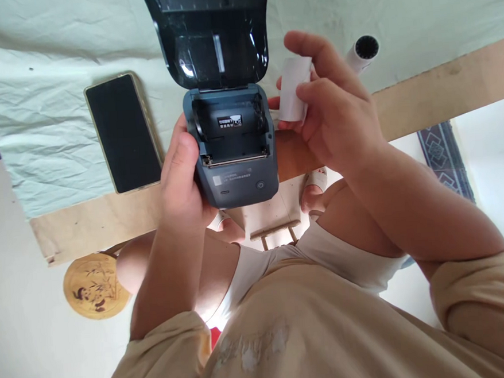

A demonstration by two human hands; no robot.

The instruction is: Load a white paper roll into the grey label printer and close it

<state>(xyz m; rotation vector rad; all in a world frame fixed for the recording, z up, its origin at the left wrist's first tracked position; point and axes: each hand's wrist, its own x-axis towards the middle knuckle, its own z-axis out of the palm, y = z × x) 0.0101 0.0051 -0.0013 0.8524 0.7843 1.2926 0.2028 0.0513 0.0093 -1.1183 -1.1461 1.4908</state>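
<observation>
A small dark grey printer (237,172) stands at the table's near edge with its lid (211,36) flipped open and its paper bay showing nothing inside. My left hand (184,176) grips the printer's left side. My right hand (337,108) holds a white paper roll (293,88) just to the right of the open bay, apart from it.
A black phone (122,132) lies face up on the pale cloth (46,82) left of the printer. A second white roll (363,51) lies behind my right hand. The wooden table edge (99,223) runs below. A round wooden stool (95,286) stands on the floor.
</observation>
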